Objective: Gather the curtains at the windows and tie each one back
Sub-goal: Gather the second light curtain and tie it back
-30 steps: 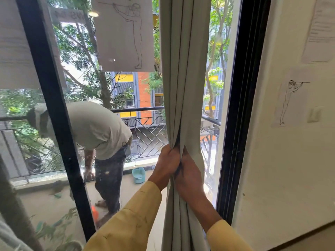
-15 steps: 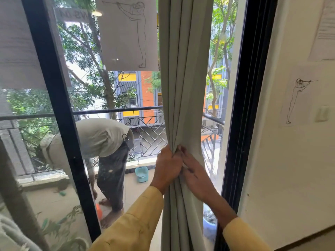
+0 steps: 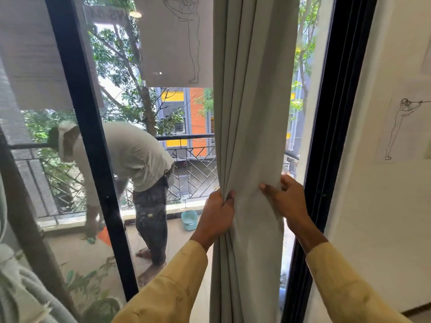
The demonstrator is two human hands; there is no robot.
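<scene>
A pale grey curtain [image 3: 251,113] hangs from twelve to six o'clock, in front of a black window frame [image 3: 331,136]. Toward six o'clock, the left hand [image 3: 217,215] curls its fingers together round bunched folds. At four o'clock, the right hand [image 3: 289,201] pinches the curtain's far edge between thumb and fingers. At nine o'clock, outside, a person [image 3: 135,155] bends over.

The curtain [image 3: 251,113] was a plain pale grey-green. Both sleeves [image 3: 168,290] were mustard yellow. The window frame [image 3: 79,113] was black, the wall [image 3: 384,217] cream. A white paper sheet [image 3: 172,43] carried a thin black line drawing of a figure. Outside, the railing [image 3: 198,169] was black with a diagonal lattice, the building [image 3: 198,117] orange, yellow and grey, the tub [image 3: 189,219] teal, the trousers [image 3: 151,213] dark with pale specks.
</scene>
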